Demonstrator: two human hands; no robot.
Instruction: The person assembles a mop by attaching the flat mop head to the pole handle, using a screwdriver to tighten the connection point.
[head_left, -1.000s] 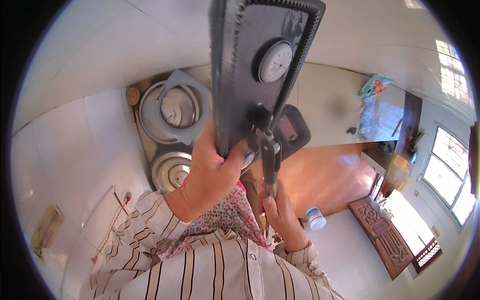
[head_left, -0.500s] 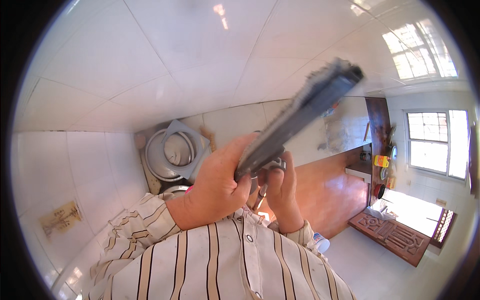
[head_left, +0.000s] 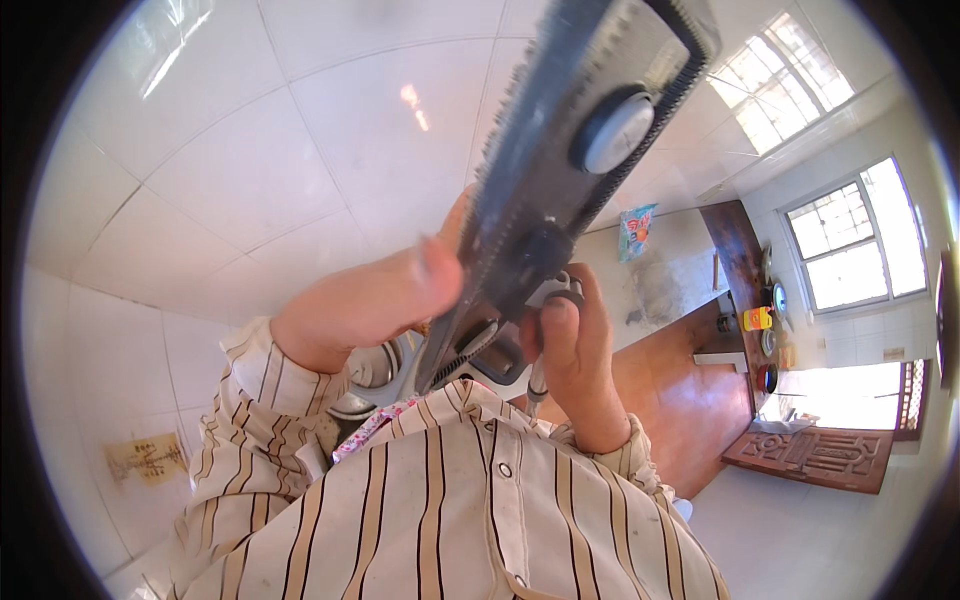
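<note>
A dark flat mop head (head_left: pixel 545 225) with toothed edges and a round grey knob (head_left: pixel 617 132) is raised in front of me, tilted, its upper end cut off by the frame's top. My left hand (head_left: pixel 375 300) is at its left edge, thumb smeared by motion and in front, the other fingers mostly hidden behind. With bent fingers, my right hand (head_left: pixel 572 345) grips the grey joint below the head. A thin grey pole (head_left: pixel 537 385) runs down from that hand toward my shirt.
Metal pots (head_left: pixel 372 368) stand low, behind my left forearm. A blue snack bag (head_left: pixel 635 232) lies on the pale counter along the tiled wall. Farther right are a dark wooden counter (head_left: pixel 735 240) with a yellow jug (head_left: pixel 757 318), a window and a carved wooden door (head_left: pixel 820 455).
The mop head has come up and closer, turning so its broad face with the knob shows. My left hand has shifted left, its thumb lifting. My right hand stays at the joint.
</note>
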